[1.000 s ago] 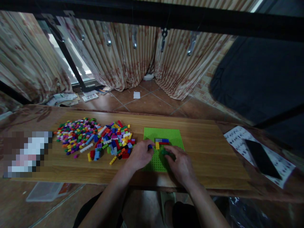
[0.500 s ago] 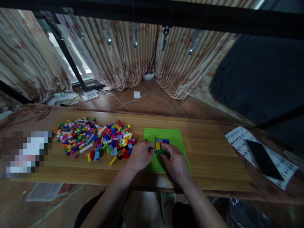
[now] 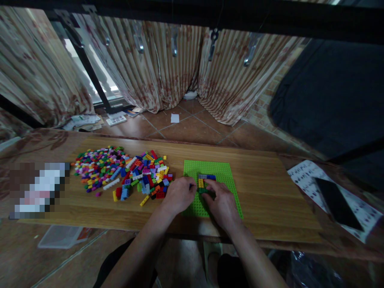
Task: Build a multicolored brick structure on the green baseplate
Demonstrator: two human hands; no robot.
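Note:
A bright green baseplate point(image 3: 222, 172) lies on the wooden table point(image 3: 261, 192). On it stands a small cluster of joined bricks point(image 3: 206, 177) in grey, blue, yellow and red. My right hand point(image 3: 221, 204) rests on the plate with its fingers curled, pressing a dark green brick point(image 3: 201, 190) against the cluster. My left hand point(image 3: 179, 194) sits at the plate's left edge with fingers curled; whatever it holds is hidden. A large pile of loose coloured bricks point(image 3: 123, 174) spreads to the left of my left hand.
A black phone point(image 3: 337, 203) lies on a printed sheet point(image 3: 309, 176) at the table's right end. A blurred-out object point(image 3: 37, 190) sits at the left end. Beyond the table are tiled floor, striped curtains and scattered papers point(image 3: 87, 120).
My right hand has slid left and up the plate, bringing the dark green brick against the cluster. My left hand has closed in at the plate's left edge, and the blue brick it held no longer shows.

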